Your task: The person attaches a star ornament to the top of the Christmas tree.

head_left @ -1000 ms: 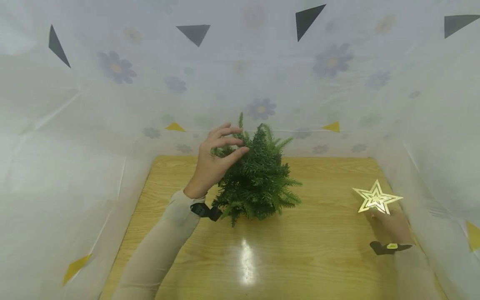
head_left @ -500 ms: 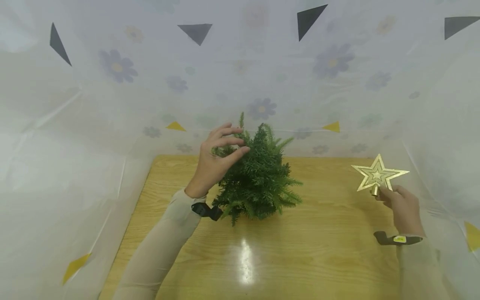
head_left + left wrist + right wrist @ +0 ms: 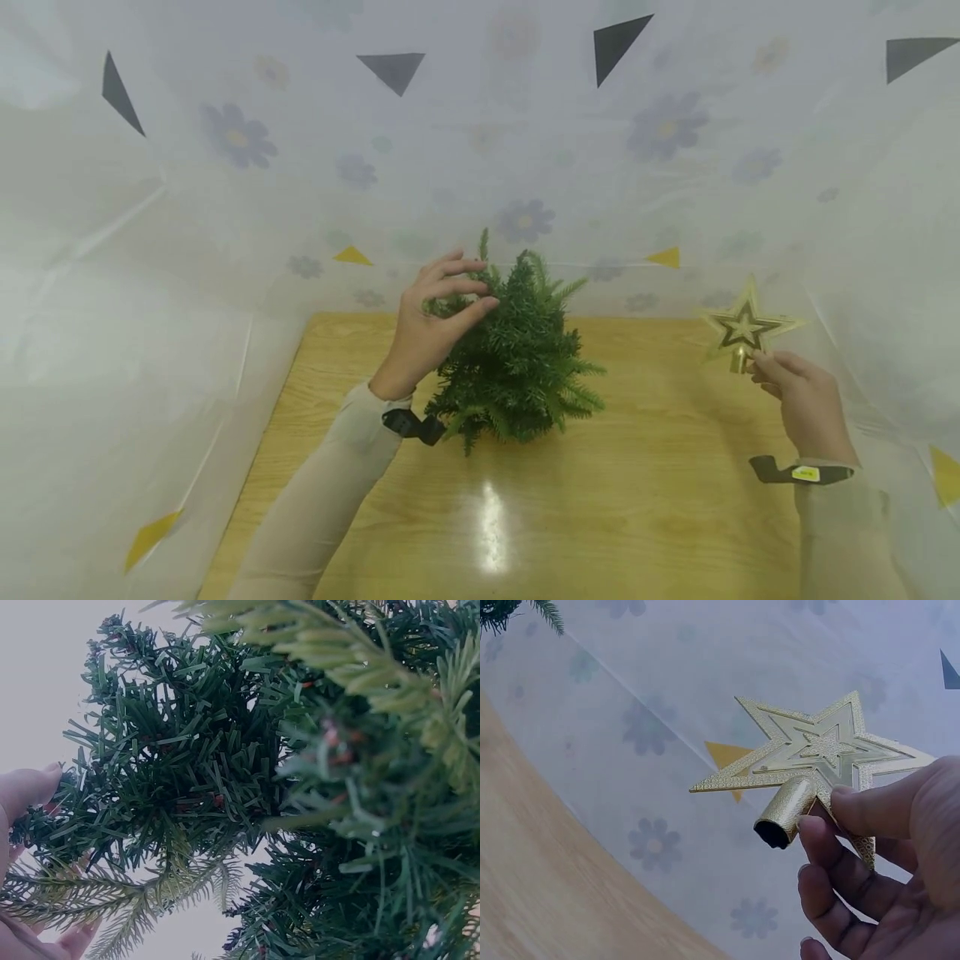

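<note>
A small artificial Christmas tree (image 3: pixel 517 350) stands on the wooden table, mixing dark green tinsel needles with lighter sprigs. At its upper left, my left hand (image 3: pixel 431 317) holds the foliage loosely between thumb and curved fingers. The left wrist view shows the thumb (image 3: pixel 30 787) against dark needles and a light sprig (image 3: pixel 90 892) passing by the fingers, whose tips are partly hidden. Off to the right, my right hand (image 3: pixel 810 400) pinches a gold star tree topper (image 3: pixel 744 327) by a lower point, above the table. The topper's hollow socket (image 3: pixel 784 814) points down and left in the right wrist view.
The wooden table (image 3: pixel 600 508) reaches a pale flowered sheet (image 3: pixel 495 142) behind it, with more sheeting at both sides. Dark triangles (image 3: pixel 621 50) and yellow triangles (image 3: pixel 666 257) are on the sheets. Each wrist wears a dark strap.
My right hand has lifted the star topper upward from near the table's right side, and the topper has turned so its socket shows. The left hand stays at the tree.
</note>
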`<move>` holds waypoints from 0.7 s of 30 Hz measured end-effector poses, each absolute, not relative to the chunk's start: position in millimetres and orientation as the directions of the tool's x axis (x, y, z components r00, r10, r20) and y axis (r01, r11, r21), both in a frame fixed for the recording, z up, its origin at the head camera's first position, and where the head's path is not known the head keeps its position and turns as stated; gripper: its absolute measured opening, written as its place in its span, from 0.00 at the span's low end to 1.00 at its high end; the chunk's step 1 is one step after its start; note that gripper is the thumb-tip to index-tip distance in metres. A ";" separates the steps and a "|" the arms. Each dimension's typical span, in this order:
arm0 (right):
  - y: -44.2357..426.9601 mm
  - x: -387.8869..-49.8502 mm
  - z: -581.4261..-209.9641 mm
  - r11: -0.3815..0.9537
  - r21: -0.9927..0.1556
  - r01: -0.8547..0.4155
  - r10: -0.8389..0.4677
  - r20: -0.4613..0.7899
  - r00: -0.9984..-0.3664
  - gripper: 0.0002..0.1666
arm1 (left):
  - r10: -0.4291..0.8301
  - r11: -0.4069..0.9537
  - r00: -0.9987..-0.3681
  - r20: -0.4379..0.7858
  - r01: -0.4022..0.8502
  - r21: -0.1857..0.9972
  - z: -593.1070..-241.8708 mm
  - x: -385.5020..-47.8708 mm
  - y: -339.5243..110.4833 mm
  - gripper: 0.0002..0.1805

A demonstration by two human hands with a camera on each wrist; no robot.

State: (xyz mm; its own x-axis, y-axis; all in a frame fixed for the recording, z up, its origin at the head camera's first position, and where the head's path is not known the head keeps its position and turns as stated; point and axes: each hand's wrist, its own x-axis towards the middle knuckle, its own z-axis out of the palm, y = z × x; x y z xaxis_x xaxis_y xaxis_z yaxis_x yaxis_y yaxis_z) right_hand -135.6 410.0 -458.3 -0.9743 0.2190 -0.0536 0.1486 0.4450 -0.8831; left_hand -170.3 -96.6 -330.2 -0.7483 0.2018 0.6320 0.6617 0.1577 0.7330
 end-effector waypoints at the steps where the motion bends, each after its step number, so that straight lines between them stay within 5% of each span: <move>1: 409.0 -136.8 -456.0 0.449 -0.881 0.147 0.220 -0.051 -0.974 0.28 | 0.202 0.157 -0.747 0.633 0.663 0.732 -329.9 -170.2 -96.7 0.06; 9: 397.6 -146.6 -435.5 0.463 -0.876 0.134 0.213 -0.037 -0.976 0.31 | 0.203 0.153 -0.735 0.647 0.677 0.720 -347.3 -184.7 -99.1 0.06; 21: 371.9 -160.0 -410.6 0.297 -0.954 -0.036 0.184 0.094 -0.978 0.13 | 0.226 0.162 -0.733 0.642 0.678 0.717 -360.3 -194.5 -104.8 0.07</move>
